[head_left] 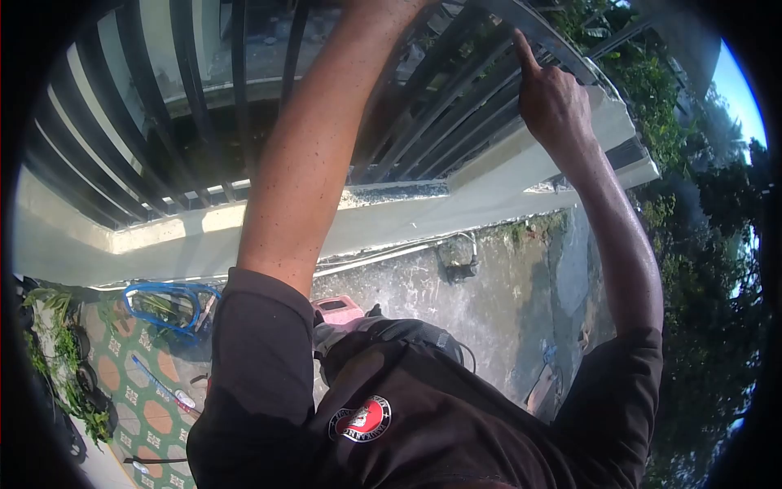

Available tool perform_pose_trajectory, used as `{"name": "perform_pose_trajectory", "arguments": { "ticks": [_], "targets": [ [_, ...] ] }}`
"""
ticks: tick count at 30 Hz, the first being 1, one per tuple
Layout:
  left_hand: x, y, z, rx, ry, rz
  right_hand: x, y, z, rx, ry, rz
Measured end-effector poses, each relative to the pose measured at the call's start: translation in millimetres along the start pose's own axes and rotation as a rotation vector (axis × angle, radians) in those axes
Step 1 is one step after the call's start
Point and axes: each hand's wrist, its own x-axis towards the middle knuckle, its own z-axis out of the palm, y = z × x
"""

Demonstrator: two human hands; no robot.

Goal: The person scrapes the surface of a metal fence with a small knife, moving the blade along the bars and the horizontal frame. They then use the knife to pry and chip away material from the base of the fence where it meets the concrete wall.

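My left arm (pixel 297 163) reaches up across the dark metal railing (pixel 191 73), and the hand itself lies beyond the top edge of the view. My right hand (pixel 556 102) is at the right end of the railing, close to its top rail (pixel 542 33). Its index finger is stretched out along the bars toward that rail. The other fingers are curled in; what they close on, if anything, is hidden. A pale concrete ledge (pixel 399 216) runs beneath the bars.
On the ground below stand a blue-framed object (pixel 167 306) and a pink stool-like item (pixel 338 308). A blue-and-red tool (pixel 163 387) lies on patterned tiles (pixel 130 416). Potted plants (pixel 57 350) line the left; trees (pixel 709 204) rise at the right. Cables (pixel 383 254) run along the wall foot.
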Motion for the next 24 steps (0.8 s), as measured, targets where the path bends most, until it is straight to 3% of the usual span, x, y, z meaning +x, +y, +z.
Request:
{"name": "perform_pose_trajectory", "arguments": {
  "ticks": [2, 4, 5, 8, 10, 11, 13, 14, 16, 20, 22, 24],
  "targets": [
    [-1, -5, 4, -0.141, -0.001, -0.058, -3, -9, 10, 0.02, -0.043, -0.004],
    [-4, -15, 15, -0.355, 0.193, 0.095, -11, -24, 18, 0.041, -0.127, -0.015],
    [-4, -15, 12, -0.363, 0.193, 0.099, -13, -30, 22, 0.041, -0.129, -0.007],
    [-1, -11, 4, -0.257, 0.243, 0.153, -11, -34, 21, 0.007, -0.14, -0.072],
    [-1, -12, 12, -0.246, 0.055, 0.042, 0, -21, 5, 0.002, -0.053, -0.037],
    [-3, -11, 14, -0.251, 0.057, 0.049, 3, -14, -3, -0.004, 0.029, -0.007],
    [-4, -11, 19, 0.051, 0.246, 0.195, -1, -13, -5, -0.017, 0.025, -0.001],
    [-2, -8, 16, 0.031, 0.249, 0.213, -7, -20, 8, -0.006, 0.009, -0.035],
    [-1, -8, 4, -0.064, 0.087, 0.129, -20, -39, 34, 0.003, -0.044, -0.078],
    [-6, -11, 4, -0.045, 0.129, 0.203, -25, -48, 36, 0.048, -0.123, -0.052],
    [-4, -9, 6, -0.064, -0.008, 0.13, -17, -37, 21, 0.009, -0.044, -0.074],
    [-3, -7, 8, -0.002, -0.02, 0.128, -5, -21, 7, 0.05, 0.059, -0.057]
  ]
}}
